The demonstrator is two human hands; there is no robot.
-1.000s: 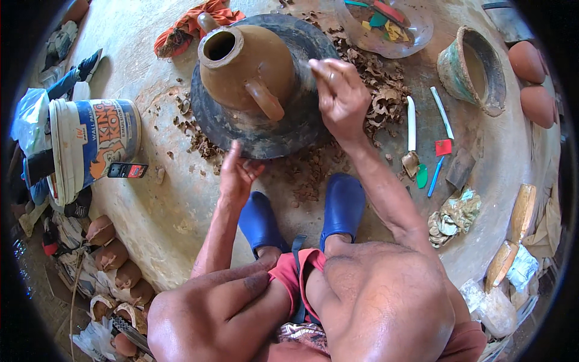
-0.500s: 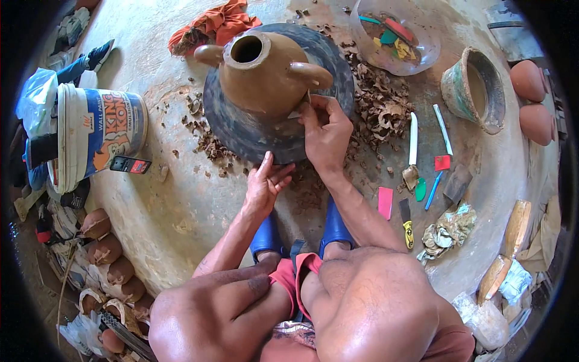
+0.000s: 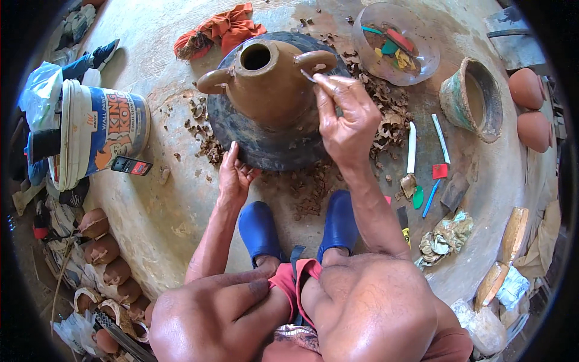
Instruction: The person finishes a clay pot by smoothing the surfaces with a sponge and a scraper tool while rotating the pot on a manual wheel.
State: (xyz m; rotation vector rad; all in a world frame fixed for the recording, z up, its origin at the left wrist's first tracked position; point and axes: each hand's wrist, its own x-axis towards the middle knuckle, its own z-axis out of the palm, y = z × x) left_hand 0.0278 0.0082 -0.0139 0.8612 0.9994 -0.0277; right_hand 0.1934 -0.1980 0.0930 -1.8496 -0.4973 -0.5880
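Observation:
A brown clay pot [image 3: 271,99] with a round open mouth stands upright on a dark turning wheel [image 3: 247,145]. One looped handle [image 3: 214,81] juts from its left side, another handle [image 3: 316,58] from its right. Between thumb and fingers, my right hand [image 3: 350,120] pinches a slim tool [image 3: 307,75]; its tip is at or close to the underside of the right handle. The rest of the tool is hidden by my fingers. At the wheel's near-left rim is my left hand [image 3: 234,178], one finger stretched up against the edge, the others loosely bent around nothing.
Clay trimmings [image 3: 392,114] lie around the wheel. A see-through basin [image 3: 431,42] and a clay-crusted bucket [image 3: 453,96] stand far right, near a white stick [image 3: 412,148] and a blue tool [image 3: 430,198]. An orange cloth [image 3: 238,27] lies behind; a paint bucket [image 3: 75,136] is left.
The pot has turned, its left handle coming nearer and its right handle going farther. My right hand has moved from the pot's side up to the right handle; my left hand slid left along the rim.

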